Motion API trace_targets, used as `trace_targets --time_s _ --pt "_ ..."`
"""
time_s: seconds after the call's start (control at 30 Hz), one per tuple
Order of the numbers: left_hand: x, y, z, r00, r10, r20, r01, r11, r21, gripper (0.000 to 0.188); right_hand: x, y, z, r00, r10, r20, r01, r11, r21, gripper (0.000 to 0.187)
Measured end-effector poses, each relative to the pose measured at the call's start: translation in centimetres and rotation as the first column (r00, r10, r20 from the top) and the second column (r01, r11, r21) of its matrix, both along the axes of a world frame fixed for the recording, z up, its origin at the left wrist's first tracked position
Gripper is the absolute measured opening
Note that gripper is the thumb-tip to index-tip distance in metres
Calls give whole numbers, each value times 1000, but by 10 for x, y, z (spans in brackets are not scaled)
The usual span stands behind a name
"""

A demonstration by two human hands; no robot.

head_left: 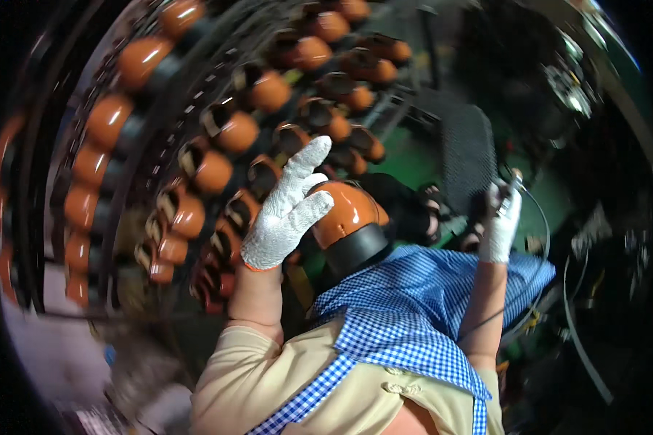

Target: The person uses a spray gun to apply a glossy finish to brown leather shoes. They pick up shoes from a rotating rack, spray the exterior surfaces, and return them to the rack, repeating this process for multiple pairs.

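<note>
My left hand (279,217), in a white knit glove, is raised with its fingers stretched apart. Its thumb overlaps the edge of a glossy orange, dome-shaped shell (347,210), which looks like a helmet shell; I cannot tell whether they touch. Below the orange part is a dark grey, round base (358,249). On the other side, my right hand (502,225), also white-gloved, is closed round a small metal hand tool (514,185). A thin grey hose (545,217) runs from that tool down past my forearm. Blur hides the tool's finer shape.
Racks hold several similar orange shells (237,132) to the left and ahead. More orange shells on dark holders (92,165) line the far left. A dark, textured long panel (468,152) stands ahead of my right hand. Loose hoses (577,330) hang at the right.
</note>
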State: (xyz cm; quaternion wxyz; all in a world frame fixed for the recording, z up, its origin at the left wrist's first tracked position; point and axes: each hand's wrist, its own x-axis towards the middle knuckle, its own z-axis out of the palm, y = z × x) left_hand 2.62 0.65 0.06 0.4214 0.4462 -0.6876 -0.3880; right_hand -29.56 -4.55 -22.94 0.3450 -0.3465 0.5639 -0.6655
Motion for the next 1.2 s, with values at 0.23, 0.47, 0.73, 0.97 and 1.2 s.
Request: trace_targets --time_s 0.23,0.47,0.73,0.97,1.2 --pt "105 153 33 753 607 -252 -584 794 167 40 -30 -38 -64 976 109 -190 -92 991 98 53" --pt "105 274 85 432 901 -40 -891 419 -172 30 -51 -64 -50 912 115 -394 -65 988 137 61" --pt "220 270 38 249 838 486 -722 495 -483 24 -49 -85 -58 792 144 -593 -98 989 110 43" --pt "342 232 6 -40 787 616 -216 595 -774 30 -37 -78 -49 837 117 -535 -77 992 97 50" --pt "352 235 -2 -79 776 625 -396 551 -735 41 -32 -64 -25 818 194 -542 -95 974 205 64"
